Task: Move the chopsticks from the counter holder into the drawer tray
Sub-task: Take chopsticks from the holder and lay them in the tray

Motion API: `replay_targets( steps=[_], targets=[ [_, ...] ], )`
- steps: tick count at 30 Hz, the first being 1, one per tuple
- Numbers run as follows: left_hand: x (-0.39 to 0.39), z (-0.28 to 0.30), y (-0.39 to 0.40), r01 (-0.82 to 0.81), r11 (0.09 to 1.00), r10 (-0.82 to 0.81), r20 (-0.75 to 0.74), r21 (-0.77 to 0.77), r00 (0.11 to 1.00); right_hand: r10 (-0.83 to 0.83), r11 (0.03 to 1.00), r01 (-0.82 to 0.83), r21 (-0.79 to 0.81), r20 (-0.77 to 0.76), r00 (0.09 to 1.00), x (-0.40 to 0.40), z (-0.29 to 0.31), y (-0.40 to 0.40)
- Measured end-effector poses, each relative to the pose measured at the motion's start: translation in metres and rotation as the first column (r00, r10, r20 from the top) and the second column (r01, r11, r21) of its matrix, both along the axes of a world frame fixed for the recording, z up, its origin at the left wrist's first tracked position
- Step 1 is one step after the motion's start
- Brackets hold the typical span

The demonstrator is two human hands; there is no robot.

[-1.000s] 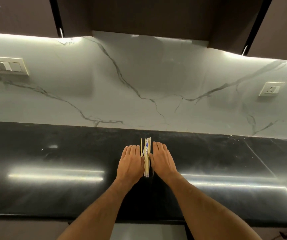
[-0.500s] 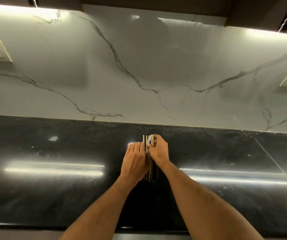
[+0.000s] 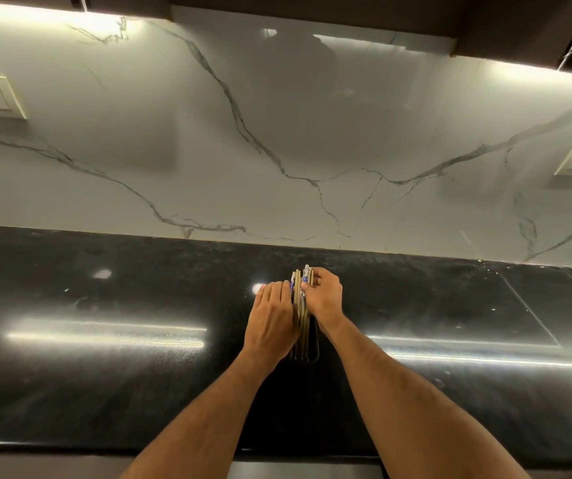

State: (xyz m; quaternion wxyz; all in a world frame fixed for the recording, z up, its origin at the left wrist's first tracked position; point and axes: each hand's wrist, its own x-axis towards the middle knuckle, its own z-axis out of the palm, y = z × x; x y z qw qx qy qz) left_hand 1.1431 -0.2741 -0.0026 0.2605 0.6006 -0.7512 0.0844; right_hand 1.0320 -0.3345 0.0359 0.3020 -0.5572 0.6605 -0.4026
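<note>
Both forearms are bare from the bottom edge of the frame up to the wrists, with no sleeve, watch, bracelet or glove. The left hand [image 3: 270, 319] and the right hand [image 3: 326, 295] show no rings, and fine hair covers the forearms.

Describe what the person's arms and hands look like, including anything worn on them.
Both forearms are bare up to the frame's lower edge, with no sleeves showing. The left hand and right hand wear no gloves; no rings, watch or bracelet can be seen on fingers or wrists.
</note>
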Motion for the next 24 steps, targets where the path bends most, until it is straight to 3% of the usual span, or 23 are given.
replay_targets(
  steps=[11, 18, 24],
  targets=[
    [0.001, 0.007, 0.008, -0.007, 1.000, 0.007, 0.001, 0.004, 1.000, -0.051, 0.997, 0.049, -0.062, -0.042, 0.998, 0.008, 0.007, 0.009],
    [0.003, 0.017, 0.010, 0.009, 0.999, -0.012, -0.055, -0.053, 0.998, -0.086, 0.981, 0.102, -0.163, 0.097, 0.992, 0.016, 0.025, 0.016],
    [0.001, 0.027, 0.010, -0.030, 0.999, 0.032, -0.096, 0.015, 0.995, -0.056, 0.959, 0.114, -0.261, 0.218, 0.974, 0.021, 0.049, 0.020]
  ],
)
